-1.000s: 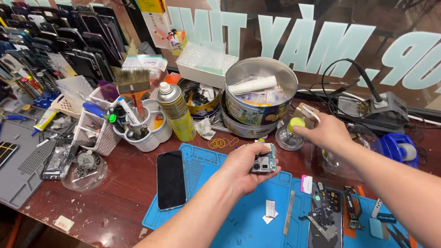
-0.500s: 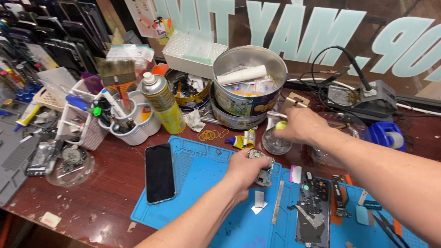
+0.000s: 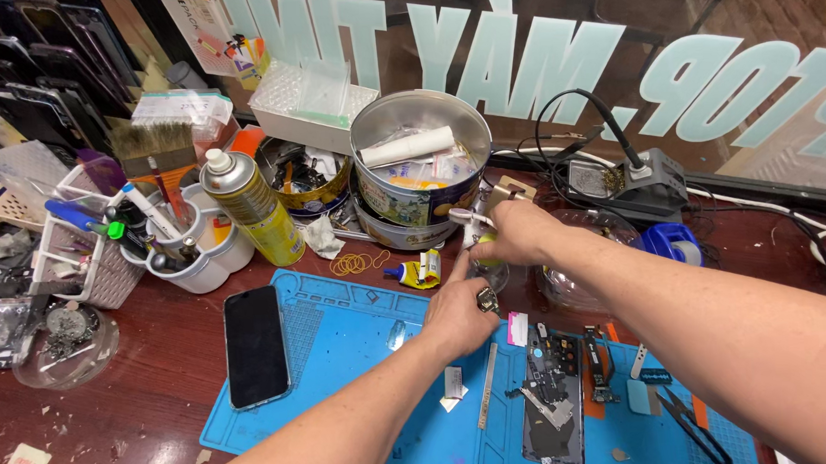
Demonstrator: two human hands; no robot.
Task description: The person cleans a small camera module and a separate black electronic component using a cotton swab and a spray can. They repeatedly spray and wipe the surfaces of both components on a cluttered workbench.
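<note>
My left hand (image 3: pixel 460 313) is closed around a small metal phone part (image 3: pixel 487 300) above the blue work mat (image 3: pixel 344 356). My right hand (image 3: pixel 515 232) reaches over a small glass dish (image 3: pixel 492 273) at the mat's far edge and grips a small yellow-green item (image 3: pixel 484 250) with a white tip; what it is I cannot tell. An opened phone body (image 3: pixel 554 397) lies on the mat to the right of my left hand, with loose strips and small parts around it. A black phone (image 3: pixel 255 346) lies screen up on the mat's left side.
Behind the mat stand a round tin (image 3: pixel 421 167) full of supplies, a yellow spray can (image 3: pixel 251 208), a white cup of tools (image 3: pixel 187 256) and a soldering station (image 3: pixel 634 181) with cables. Rubber bands (image 3: pixel 354 262) and a small glue tube (image 3: pixel 413 274) lie nearby. A glass bowl (image 3: pixel 60 345) sits left.
My view has drifted left and closer. My right hand has moved from the dish's far side to right over it, and my left hand with the metal part has come up beside it.
</note>
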